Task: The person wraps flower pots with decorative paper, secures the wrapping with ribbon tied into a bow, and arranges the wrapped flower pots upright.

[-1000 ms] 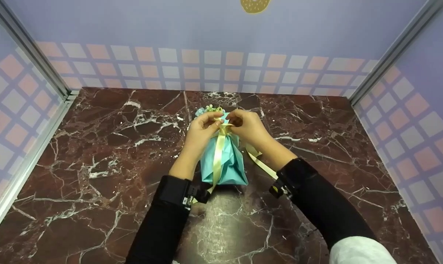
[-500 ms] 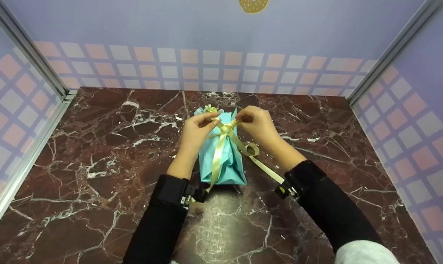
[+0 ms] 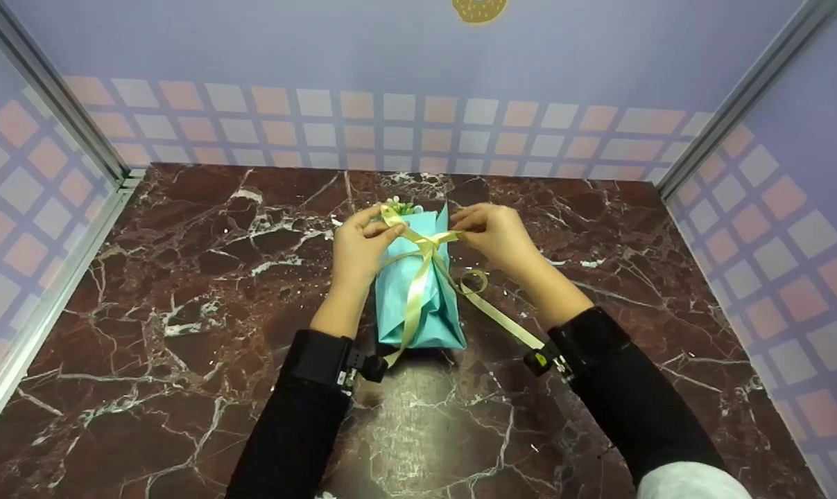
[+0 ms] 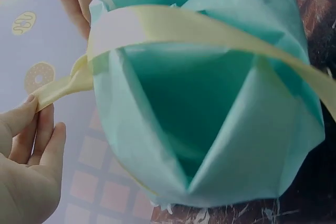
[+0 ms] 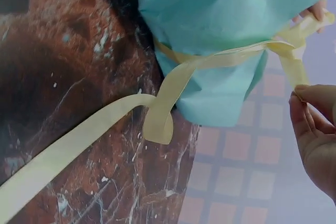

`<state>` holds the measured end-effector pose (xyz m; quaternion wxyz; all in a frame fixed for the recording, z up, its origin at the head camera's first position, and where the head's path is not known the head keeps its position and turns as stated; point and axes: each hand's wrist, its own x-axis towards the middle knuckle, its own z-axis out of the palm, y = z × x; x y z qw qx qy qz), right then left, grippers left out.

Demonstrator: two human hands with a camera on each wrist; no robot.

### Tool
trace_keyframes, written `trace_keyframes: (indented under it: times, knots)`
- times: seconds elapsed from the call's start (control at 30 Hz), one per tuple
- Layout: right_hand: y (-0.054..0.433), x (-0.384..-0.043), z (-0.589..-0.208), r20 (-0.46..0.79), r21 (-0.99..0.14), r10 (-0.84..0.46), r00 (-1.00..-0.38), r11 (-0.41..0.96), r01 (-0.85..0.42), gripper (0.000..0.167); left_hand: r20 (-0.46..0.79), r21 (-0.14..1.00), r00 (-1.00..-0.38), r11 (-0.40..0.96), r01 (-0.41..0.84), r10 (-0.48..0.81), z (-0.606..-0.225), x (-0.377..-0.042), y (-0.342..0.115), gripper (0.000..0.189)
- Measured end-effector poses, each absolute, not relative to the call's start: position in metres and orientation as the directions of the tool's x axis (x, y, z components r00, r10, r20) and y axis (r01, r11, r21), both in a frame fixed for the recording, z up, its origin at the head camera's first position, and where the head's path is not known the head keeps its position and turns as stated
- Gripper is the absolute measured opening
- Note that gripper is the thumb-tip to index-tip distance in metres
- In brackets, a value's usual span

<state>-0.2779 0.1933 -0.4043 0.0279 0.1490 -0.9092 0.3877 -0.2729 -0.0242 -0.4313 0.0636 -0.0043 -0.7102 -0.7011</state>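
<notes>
A bouquet in turquoise wrapping paper (image 3: pixel 418 298) lies on the marble table, small flowers (image 3: pixel 399 206) peeking out at its far end. Round its neck runs a pale yellow ribbon (image 3: pixel 413 305), crossed in a knot in front. My left hand (image 3: pixel 360 249) pinches a ribbon loop on the left side of the knot; the left wrist view shows thumb and fingertips on the ribbon (image 4: pixel 63 88). On the other side my right hand (image 3: pixel 498 234) pinches the ribbon's right loop, seen closely as a hand (image 5: pixel 320 129) in the right wrist view. Two long tails hang toward me.
Dark red marble table (image 3: pixel 196 388) with white veins carries the bouquet. One ribbon tail (image 3: pixel 505 322) curls and runs right toward the right wrist camera (image 3: pixel 539 360). Patterned walls (image 3: pixel 418 55) enclose the back and both sides.
Both hands have moved apart, left hand to the left and right hand to the right, drawing the ribbon loops out from the knot. The bouquet stays in place.
</notes>
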Motion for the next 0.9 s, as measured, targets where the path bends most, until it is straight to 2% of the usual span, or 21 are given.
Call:
trace_keyframes:
  times: [0.1,0.23,0.43,0.63,0.9]
  knots:
    - [0.196,-0.275,-0.403,0.154,-0.761,-0.197,-0.968,0.601,-0.243,0.012,0.094,0.996,-0.992,0.007,0.094,-0.087,-0.431,-0.273,-0.025,0.028]
    - [0.201,-0.273,-0.403,0.126,-0.841,-0.148,-0.981,0.508,-0.185,0.012,0.110,0.992,-0.991,-0.054,0.114,-0.079,-0.431,-0.273,-0.025,0.018]
    - [0.206,-0.273,-0.405,0.100,-0.928,-0.118,-0.988,0.347,-0.135,0.020,0.074,0.985,-0.992,-0.149,0.088,-0.101,-0.428,-0.273,-0.026,0.016]
    - [0.208,-0.271,-0.406,0.077,-0.974,-0.061,-0.995,0.206,-0.088,0.019,0.052,0.981,-0.993,-0.179,0.071,-0.106,-0.429,-0.273,-0.026,0.014]
    - [0.215,-0.269,-0.406,0.094,-0.984,-0.011,-0.995,0.150,-0.095,0.019,0.056,0.962,-0.993,-0.261,0.081,-0.105,-0.431,-0.272,-0.028,0.013]
